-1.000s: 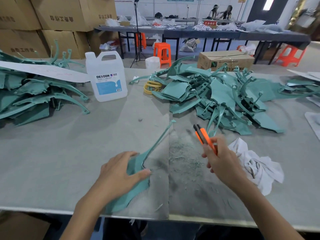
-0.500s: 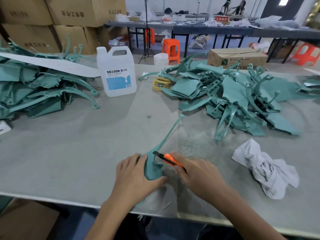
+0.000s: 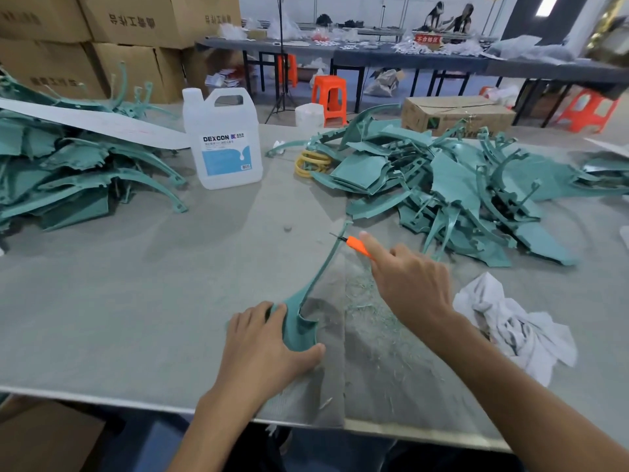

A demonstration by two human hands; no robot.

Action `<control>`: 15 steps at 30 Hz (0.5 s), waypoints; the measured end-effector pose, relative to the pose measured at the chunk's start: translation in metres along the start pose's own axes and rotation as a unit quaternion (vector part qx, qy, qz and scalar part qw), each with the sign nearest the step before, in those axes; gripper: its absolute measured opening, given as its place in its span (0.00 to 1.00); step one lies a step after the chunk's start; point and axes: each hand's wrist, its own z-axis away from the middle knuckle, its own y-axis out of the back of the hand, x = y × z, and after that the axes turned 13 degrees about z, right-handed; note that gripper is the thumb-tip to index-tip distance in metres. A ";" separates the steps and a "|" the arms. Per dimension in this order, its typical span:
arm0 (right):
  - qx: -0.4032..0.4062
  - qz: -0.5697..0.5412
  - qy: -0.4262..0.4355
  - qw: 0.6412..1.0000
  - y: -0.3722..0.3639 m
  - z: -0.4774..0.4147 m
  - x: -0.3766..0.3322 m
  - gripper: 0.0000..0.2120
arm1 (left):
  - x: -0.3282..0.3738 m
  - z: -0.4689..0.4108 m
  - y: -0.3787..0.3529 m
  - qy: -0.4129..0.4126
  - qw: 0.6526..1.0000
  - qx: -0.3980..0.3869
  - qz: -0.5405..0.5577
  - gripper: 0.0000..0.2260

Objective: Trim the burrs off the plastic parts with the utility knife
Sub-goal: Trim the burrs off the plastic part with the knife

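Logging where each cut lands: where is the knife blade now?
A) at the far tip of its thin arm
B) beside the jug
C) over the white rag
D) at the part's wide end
A: the right hand holds the utility knife with its blade at the far tip of the thin arm of the plastic part; the left hand holds the wide end.

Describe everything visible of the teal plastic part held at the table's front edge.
The teal plastic part is a matte, moulded piece: a broad curved end narrowing into a long thin arm. It lies on the grey table, arm pointing away. The left hand holds the broad end between fingers and thumb. The blade of the orange utility knife, gripped by the right hand, meets the arm near its tip.
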 end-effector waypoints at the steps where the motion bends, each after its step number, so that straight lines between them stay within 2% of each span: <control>1: -0.005 -0.013 -0.004 1.000 -0.002 0.006 -0.004 0.22 | 0.001 0.000 0.000 0.000 1.000 0.000 -0.004 0.43; 6: -0.031 -0.074 0.061 0.995 -0.010 0.044 -0.023 0.19 | 0.004 0.002 -0.001 -0.012 1.000 0.006 -0.013 0.38; 8: -0.075 -0.092 0.087 0.989 -0.012 0.050 -0.030 0.18 | 0.003 0.002 -0.003 -0.012 1.000 0.011 -0.013 0.39; 11: -0.074 -0.059 0.104 0.990 -0.015 0.041 -0.025 0.17 | 0.002 0.004 -0.005 -0.016 1.000 0.016 -0.006 0.40; 15: -0.027 -0.006 0.032 0.999 -0.005 0.002 0.008 0.18 | 0.002 0.003 -0.004 -0.006 1.000 0.005 0.004 0.41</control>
